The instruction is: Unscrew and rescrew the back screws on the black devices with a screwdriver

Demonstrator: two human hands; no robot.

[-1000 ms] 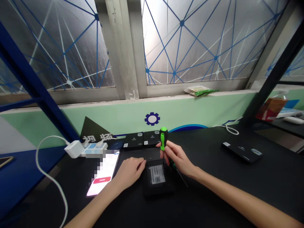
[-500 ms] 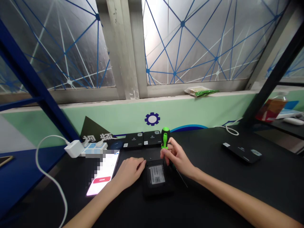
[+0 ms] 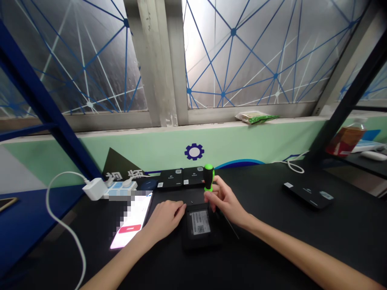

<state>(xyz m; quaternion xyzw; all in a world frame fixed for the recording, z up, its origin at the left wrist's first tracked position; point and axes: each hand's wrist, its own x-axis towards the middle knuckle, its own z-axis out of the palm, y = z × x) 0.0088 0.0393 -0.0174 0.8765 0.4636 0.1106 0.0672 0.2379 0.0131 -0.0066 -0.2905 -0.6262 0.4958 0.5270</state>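
A black box-shaped device (image 3: 187, 237) with a white printed label (image 3: 200, 222) lies on the dark table in front of me. My right hand (image 3: 225, 199) pinches a black and green screwdriver (image 3: 208, 177), held nearly upright over the device's upper right corner. Its tip is hard to make out. My left hand (image 3: 167, 215) rests on the table with fingers lying forward, its fingertips at the device's upper left corner. Just beyond the device is a tiny screw-like piece (image 3: 191, 201). Beneath my right hand a thin rod (image 3: 232, 228) sticks out; its other end is hidden.
Two black boxes (image 3: 170, 179) stand side by side at the wall, and another black box (image 3: 308, 195) lies to the right. A lit phone (image 3: 136, 221) is left of my left hand. Behind it are a power strip (image 3: 121, 189) and a white charger (image 3: 94, 188) with a cable.
The screwdriver handle has turned and its top leans slightly further left. My left hand and the device have stayed in place.
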